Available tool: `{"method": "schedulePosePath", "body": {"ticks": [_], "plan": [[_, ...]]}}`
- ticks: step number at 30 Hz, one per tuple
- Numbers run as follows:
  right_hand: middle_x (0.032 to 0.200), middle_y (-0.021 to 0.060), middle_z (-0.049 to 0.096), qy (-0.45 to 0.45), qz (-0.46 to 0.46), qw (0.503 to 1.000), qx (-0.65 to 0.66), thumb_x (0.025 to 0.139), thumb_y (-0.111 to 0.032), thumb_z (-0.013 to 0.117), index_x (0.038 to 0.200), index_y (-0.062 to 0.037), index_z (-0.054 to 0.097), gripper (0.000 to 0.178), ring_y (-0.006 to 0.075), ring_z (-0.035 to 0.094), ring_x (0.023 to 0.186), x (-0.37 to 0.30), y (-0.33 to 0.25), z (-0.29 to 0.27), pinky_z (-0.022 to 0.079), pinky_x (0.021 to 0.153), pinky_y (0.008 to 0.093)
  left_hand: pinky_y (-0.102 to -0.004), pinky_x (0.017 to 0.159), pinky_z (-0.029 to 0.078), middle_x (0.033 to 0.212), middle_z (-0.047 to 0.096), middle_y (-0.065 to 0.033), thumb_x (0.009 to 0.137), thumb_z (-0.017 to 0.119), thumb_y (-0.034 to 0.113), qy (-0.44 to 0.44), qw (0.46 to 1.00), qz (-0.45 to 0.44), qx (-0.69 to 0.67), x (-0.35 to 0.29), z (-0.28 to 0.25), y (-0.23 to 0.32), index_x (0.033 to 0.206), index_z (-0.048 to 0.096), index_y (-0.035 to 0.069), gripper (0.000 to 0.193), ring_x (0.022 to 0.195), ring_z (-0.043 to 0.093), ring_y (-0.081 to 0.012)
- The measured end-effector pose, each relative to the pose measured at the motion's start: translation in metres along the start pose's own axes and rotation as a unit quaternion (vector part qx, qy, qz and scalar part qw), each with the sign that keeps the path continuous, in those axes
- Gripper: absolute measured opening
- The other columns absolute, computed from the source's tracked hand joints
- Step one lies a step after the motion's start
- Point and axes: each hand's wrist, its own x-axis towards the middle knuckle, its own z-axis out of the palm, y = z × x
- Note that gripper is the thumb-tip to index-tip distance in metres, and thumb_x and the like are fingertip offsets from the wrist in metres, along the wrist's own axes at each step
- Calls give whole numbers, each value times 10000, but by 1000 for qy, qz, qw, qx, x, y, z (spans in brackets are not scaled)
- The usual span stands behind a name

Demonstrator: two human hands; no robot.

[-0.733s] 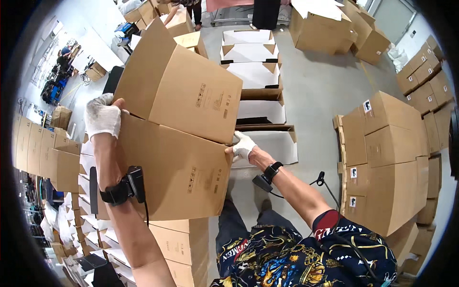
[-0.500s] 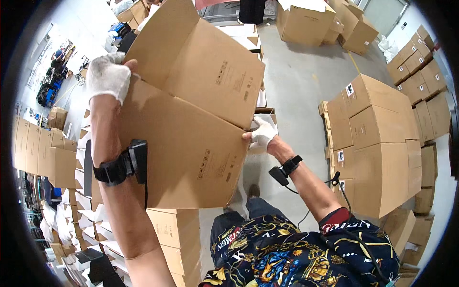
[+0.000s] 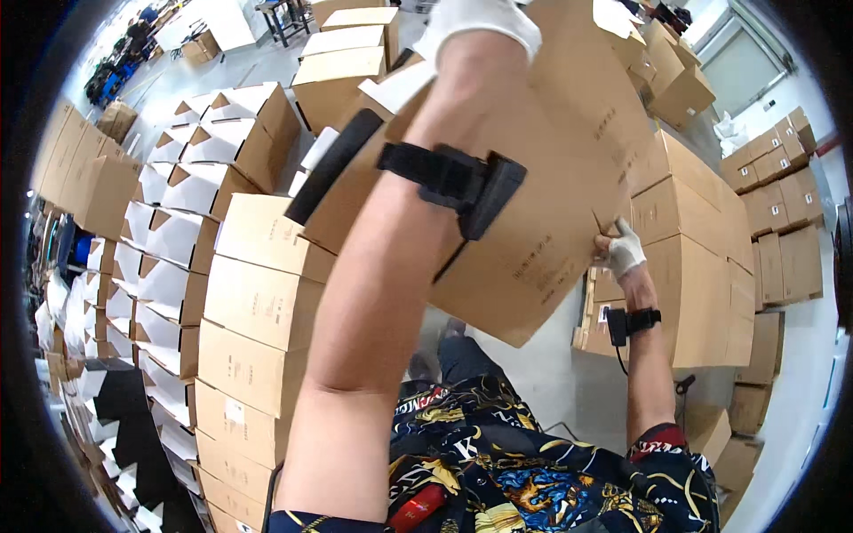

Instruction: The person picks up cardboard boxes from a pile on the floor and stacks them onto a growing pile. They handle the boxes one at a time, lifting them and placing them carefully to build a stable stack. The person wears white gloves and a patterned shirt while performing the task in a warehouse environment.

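A large flattened cardboard box [image 3: 542, 204], brown with dark print, hangs tilted in front of me, held off the floor. My right hand [image 3: 622, 249], in a white glove with bare fingertips, pinches its right edge near the fold. My left hand [image 3: 480, 31], gloved too, is at the box's upper left side; its fingers are mostly hidden at the top of the picture, but it appears to grip the cardboard. Each wrist wears a black strapped device, and my left forearm covers part of the box.
To my left runs a row of closed cartons [image 3: 253, 302], beside stacked open cartons with white flaps [image 3: 191, 186]. A long black strip [image 3: 333, 169] lies close to the held box. Cartons on a wooden pallet [image 3: 702, 293] stand at right, with more stacks along the wall [image 3: 773, 169].
The box has swung to the right and turned in my hands. My left hand has moved up and right, my right hand further right. The view has shifted, showing more cartons at left.
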Motion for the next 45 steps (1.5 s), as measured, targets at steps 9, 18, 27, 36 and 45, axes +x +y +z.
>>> {"method": "schedulePosePath", "body": {"ticks": [9, 18, 27, 36, 45], "plan": [[981, 118, 623, -8, 121, 993, -10, 749, 46, 643, 1385, -59, 313, 725, 219, 625, 641, -93, 84, -88, 546, 506, 364, -374, 687, 550, 736, 658, -213, 711, 612, 95, -44, 978, -136, -152, -125, 31, 43, 710, 714, 40, 116, 755, 678, -334], [1037, 169, 581, -71, 203, 974, 68, 703, 130, 584, 1405, -52, 256, 796, 279, 624, 716, -97, 246, -98, 559, 582, 415, -413, 687, 527, 732, 648, -211, 705, 654, 165, -150, 953, -217, -151, -243, 110, 37, 694, 680, 39, 130, 744, 654, -366], [1010, 240, 575, -92, 260, 961, 1, 734, 106, 619, 1474, -91, 143, 901, 295, 611, 707, -30, 327, -85, 533, 595, 465, -408, 680, 523, 753, 641, -234, 697, 703, 185, -156, 943, -274, -105, -299, 170, -6, 745, 687, 32, 162, 754, 652, -367], [987, 180, 624, -29, 161, 986, -35, 823, -111, 573, 1356, -54, 376, 572, 317, 619, 685, 79, 313, -2, 514, 566, 481, -379, 788, 500, 925, 657, -212, 710, 726, 302, -180, 882, -417, -127, -346, 234, -202, 1012, 619, 5, 436, 909, 638, -345], [831, 159, 651, -124, 249, 910, -306, 775, -11, 525, 1120, -40, 565, 348, 285, 619, 562, -51, 437, 50, 466, 435, 371, -312, 968, 431, 1146, 626, -170, 759, 686, 267, -339, 820, -453, -81, -572, 162, -262, 1081, 643, 6, 416, 1109, 581, -270]]}}
